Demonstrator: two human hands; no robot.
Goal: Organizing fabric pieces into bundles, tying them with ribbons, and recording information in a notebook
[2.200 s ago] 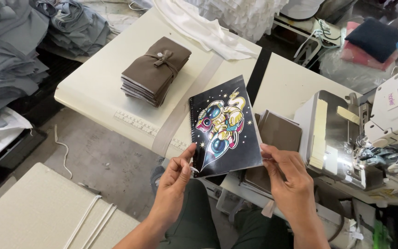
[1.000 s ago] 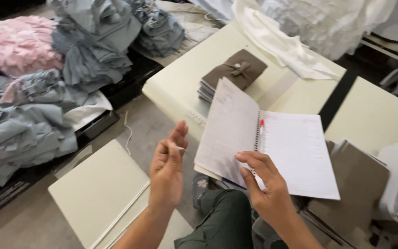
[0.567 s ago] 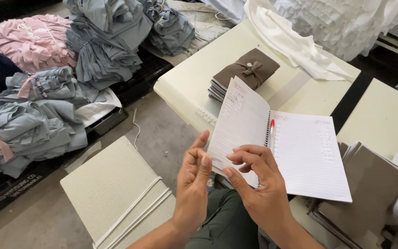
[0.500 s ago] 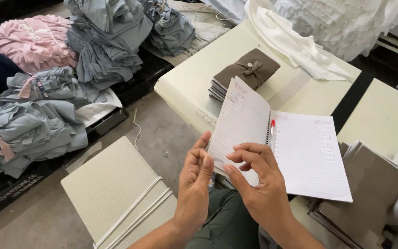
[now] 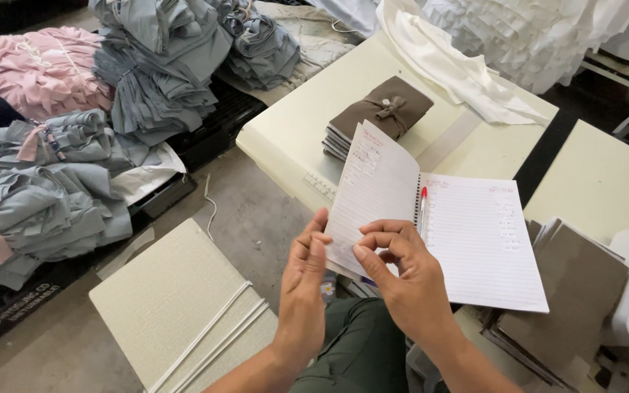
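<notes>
Open spiral notebook [image 5: 438,233] above lap, left hand [image 5: 303,291] fingers flat against left page edge, right hand [image 5: 402,273] pinching that page, red pen [image 5: 423,196] at spine, tied brown fabric stack [image 5: 380,116] on cream table [image 5: 300,124], grey garment piles [image 5: 161,65] on floor.

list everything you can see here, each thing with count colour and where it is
spiral notebook: one, white lined pages, open, held over the lap
red pen: one, at the notebook's spine
tied fabric bundle: one, brown, on the cream table
brown fabric pieces: a stack, right of the notebook
white cloth: draped on the table's far end
grey garment piles: several, on the floor at left
pink garment pile: one, far left
left hand: at the left page's lower edge
right hand: fingers on the same page
</notes>
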